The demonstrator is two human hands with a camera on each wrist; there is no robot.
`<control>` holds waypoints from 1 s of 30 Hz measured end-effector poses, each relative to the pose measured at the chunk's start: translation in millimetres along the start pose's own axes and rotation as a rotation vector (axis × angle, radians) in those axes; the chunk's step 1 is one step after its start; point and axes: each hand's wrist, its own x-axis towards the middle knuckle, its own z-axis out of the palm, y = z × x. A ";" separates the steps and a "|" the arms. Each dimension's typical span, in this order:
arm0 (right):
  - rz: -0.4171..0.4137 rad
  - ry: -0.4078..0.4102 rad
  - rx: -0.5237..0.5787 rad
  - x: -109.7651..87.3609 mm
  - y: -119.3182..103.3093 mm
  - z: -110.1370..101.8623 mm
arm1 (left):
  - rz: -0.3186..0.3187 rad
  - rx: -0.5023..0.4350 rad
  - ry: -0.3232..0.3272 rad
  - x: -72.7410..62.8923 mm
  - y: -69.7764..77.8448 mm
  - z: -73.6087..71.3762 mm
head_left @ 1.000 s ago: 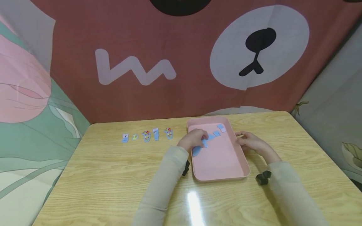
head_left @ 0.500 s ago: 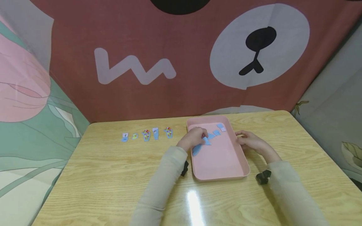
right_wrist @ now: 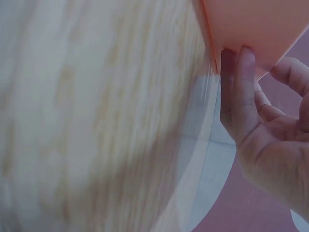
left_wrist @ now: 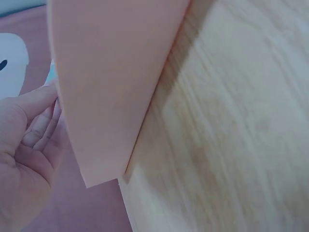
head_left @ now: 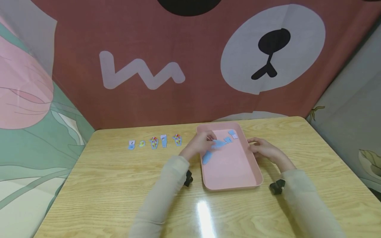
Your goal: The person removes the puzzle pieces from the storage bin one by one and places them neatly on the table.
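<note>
My left hand [head_left: 200,142] reaches over the left wall of a shallow pink tray [head_left: 233,170]. Its thumb and fingers pinch a light blue cut-out piece [head_left: 218,144], blurred and partly hidden by the hand. In the left wrist view, a pale blue bit [left_wrist: 51,72] shows at the fingertips, just past the tray wall [left_wrist: 111,96]. Below that hand, another blue piece [head_left: 207,158] lies against the tray's left side. At the opposite side my right hand [head_left: 266,151] holds the tray's right wall, with fingertips [right_wrist: 246,57] against the outer face and the thumb at the rim.
Farther right in the tray lie a small blue piece [head_left: 228,140] and a blue-and-white piece [head_left: 233,134]. A row of several small printed cut-outs, including a multicoloured one [head_left: 154,142], stretches across the wooden table [head_left: 119,185] to the left. A printed cloth [head_left: 143,109] hangs behind.
My left hand has shifted slightly left, and the blue piece under its fingers has left its earlier place. The right hand and tray have stayed put.
</note>
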 end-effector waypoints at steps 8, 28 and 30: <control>-0.005 0.002 0.004 0.2 1.9 -0.1 | -0.066 -0.104 0.106 -10.9 0.0 -13.8; -0.017 -0.006 -0.001 0.2 2.1 -1.3 | -0.260 -0.420 0.397 -38.3 -36.4 -59.3; -0.015 -0.005 0.003 0.4 2.0 -1.2 | -0.270 -0.439 0.405 -40.8 -38.2 -62.7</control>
